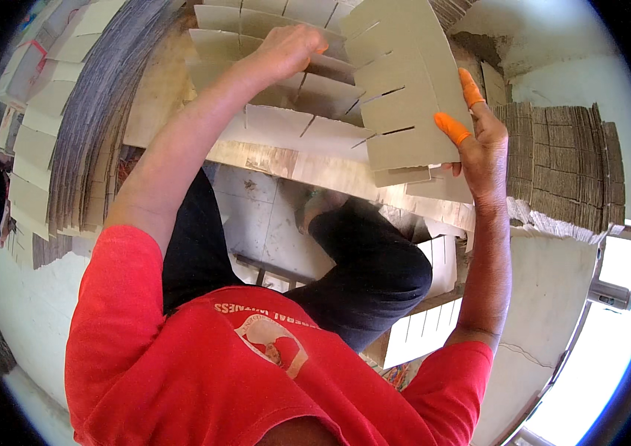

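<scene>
Two hands work slotted cardboard dividers above the table (271, 157). Right hand (482, 145) (orange caps on two fingers (451, 128)) pinches a slotted sheet (404, 89) by its edge; left hand (289, 48) closes on a strip (334, 67) among interlocked dividers (293, 104).

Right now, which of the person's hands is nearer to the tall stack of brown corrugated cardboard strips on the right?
Right. The right hand holds a slotted grey card just beside the stack; the left hand rests on cards farther away.
</scene>
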Motion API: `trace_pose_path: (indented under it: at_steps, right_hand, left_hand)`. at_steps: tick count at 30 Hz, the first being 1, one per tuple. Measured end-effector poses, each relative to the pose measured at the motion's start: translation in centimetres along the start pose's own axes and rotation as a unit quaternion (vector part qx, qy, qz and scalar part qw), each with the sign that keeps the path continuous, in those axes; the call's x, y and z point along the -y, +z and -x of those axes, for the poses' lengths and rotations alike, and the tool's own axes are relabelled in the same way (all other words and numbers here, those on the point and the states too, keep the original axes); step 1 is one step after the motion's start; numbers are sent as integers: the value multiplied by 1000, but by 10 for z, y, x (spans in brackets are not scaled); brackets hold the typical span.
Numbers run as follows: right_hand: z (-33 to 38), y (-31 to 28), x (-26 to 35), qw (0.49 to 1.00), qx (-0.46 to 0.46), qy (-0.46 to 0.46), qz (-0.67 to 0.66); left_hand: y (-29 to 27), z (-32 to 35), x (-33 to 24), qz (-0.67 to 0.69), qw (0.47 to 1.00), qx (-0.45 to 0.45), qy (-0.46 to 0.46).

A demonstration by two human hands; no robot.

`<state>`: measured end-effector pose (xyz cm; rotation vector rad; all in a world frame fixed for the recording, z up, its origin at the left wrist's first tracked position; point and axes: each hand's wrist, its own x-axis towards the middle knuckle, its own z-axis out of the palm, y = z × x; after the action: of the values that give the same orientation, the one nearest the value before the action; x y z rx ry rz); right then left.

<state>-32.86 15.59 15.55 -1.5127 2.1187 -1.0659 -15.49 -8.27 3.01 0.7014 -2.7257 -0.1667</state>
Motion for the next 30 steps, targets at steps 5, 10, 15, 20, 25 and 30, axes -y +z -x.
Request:
trace_pose_path:
  at_steps: [5,10,15,20,25,30]
  right_hand:
    - [0,15,-9,999,22,28,-1]
    - [-10,17,-19,997,57,-53,14]
    - [-17,32,-15,991,129,22,40]
    - [-23,42,-13,977,200,36,64]
    - [-39,35,8,956,276,44,87]
    - [-36,40,9,936,326,110,75]
  left_hand:
    - [3,-3,3,-5,1000,-4,3]
    - [2,0,1,8,1000,-23,-7]
    - [3,-6,3,6,999,21,-26]
    - [6,-3,5,20,1000,-10,-10]
    - [-12,3,-5,23,999,5,-37]
    - [-42,32,-49,56,998,25,12]
